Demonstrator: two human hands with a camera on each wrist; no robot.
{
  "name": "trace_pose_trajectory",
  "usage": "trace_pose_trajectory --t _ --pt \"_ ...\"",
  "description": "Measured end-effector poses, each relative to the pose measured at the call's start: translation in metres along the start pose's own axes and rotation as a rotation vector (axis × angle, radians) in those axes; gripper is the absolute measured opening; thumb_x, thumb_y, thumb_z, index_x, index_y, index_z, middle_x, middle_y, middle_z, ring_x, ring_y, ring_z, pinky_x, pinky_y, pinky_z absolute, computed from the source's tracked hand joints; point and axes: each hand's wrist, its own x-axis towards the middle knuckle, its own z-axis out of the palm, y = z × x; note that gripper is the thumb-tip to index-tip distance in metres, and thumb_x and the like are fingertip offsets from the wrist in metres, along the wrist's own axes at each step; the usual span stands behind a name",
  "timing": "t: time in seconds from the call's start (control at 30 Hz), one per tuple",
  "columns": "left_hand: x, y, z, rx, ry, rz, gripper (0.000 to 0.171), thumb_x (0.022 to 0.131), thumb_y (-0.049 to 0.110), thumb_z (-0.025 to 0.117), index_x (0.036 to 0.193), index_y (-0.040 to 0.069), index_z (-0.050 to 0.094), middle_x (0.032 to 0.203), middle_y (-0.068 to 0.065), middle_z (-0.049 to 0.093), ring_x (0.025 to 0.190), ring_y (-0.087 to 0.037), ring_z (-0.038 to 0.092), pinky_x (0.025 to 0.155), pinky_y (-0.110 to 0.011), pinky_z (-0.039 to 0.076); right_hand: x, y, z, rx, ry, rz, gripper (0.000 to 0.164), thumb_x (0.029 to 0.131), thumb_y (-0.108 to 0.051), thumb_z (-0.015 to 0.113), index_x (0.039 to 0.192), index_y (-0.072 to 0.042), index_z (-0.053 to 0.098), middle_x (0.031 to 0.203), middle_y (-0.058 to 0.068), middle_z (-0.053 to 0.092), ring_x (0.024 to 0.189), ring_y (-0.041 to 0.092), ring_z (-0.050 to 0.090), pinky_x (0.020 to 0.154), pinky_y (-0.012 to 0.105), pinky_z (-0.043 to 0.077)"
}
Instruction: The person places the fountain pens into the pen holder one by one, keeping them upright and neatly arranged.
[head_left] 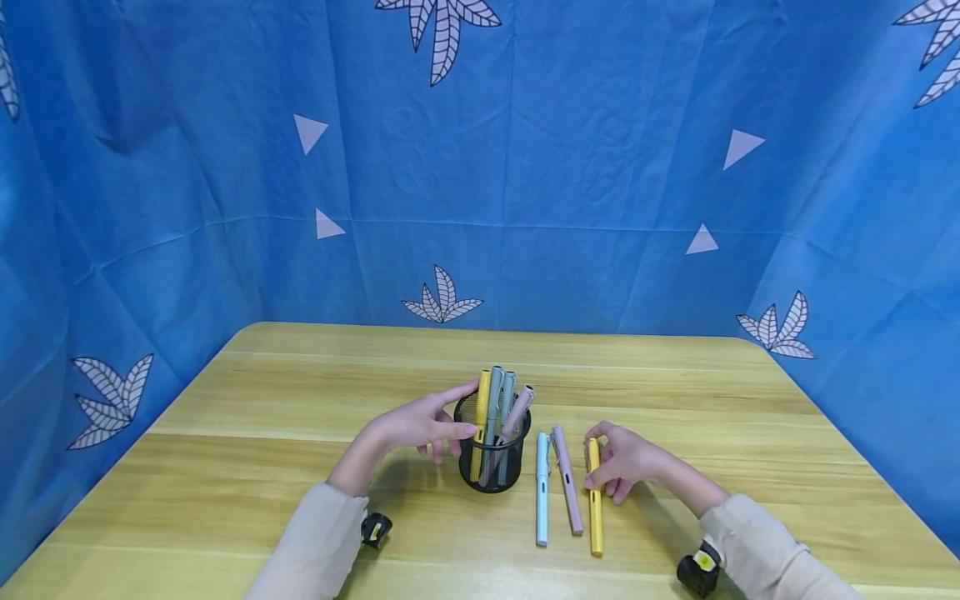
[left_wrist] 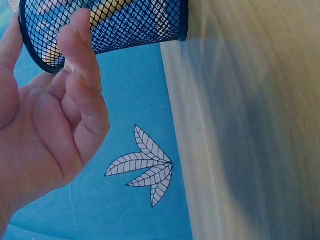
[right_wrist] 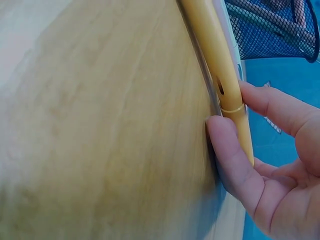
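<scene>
Right grip [head_left: 628,460] has the yellow pen [head_left: 596,521] pinched between thumb and fingers, pen lying on the desk [head_left: 300,392] just right of the purple pen [head_left: 568,492] and light blue pen [head_left: 542,500]. Left grip [head_left: 420,425] is spread, thumb and index reaching to the rim of the black mesh cup [head_left: 516,462], upright left of the row, several pens [head_left: 496,400] leaning inside.

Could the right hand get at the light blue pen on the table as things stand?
Probably, though the right hand pinches the yellow pen and would likely release it first. The purple pen lies between; nothing covers the light blue pen.
</scene>
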Motion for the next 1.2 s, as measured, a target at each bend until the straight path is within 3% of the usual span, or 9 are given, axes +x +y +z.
trace_pose_trajectory --t 0.6,0.93,1.2 --pt "0.0011 -0.0016 -0.0008 0.008 -0.001 -0.001 0.069 0.09 0.031 0.054 0.145 0.024 0.012 0.074 -0.015 0.062 0.056 -0.031 0.057 0.046 -0.029 0.04 0.0012 0.0043 -0.0028 0.103 -0.035 -0.029 0.072 0.068 0.006 0.07 0.124 0.007 0.024 0.072 0.017 0.051 0.051 0.02 0.056 0.049 0.036 0.051" --pt "0.0026 -0.0021 -0.0009 0.01 -0.007 0.0 0.07 0.09 0.031 0.054 0.145 0.024 0.011 0.076 -0.018 0.062 0.052 -0.022 0.057 0.045 -0.027 0.039 0.0017 0.0031 -0.0028 0.14 -0.022 -0.027 0.072 0.066 0.012 0.066 0.124 0.003 0.024 0.077 0.018 0.049 0.056 0.021 0.057 0.051 0.035 0.051" --pt "0.0015 -0.0002 0.0002 0.009 -0.017 0.002 0.072 0.09 0.031 0.054 0.145 0.023 0.009 0.075 -0.016 0.062 0.053 -0.023 0.057 0.045 -0.027 0.039 0.002 0.0031 -0.0022 0.168 -0.023 -0.052 0.072 0.068 0.01 0.064 0.127 0.004 0.022 0.082 0.017 0.048 0.056 0.021 0.056 0.051 0.035 0.051"
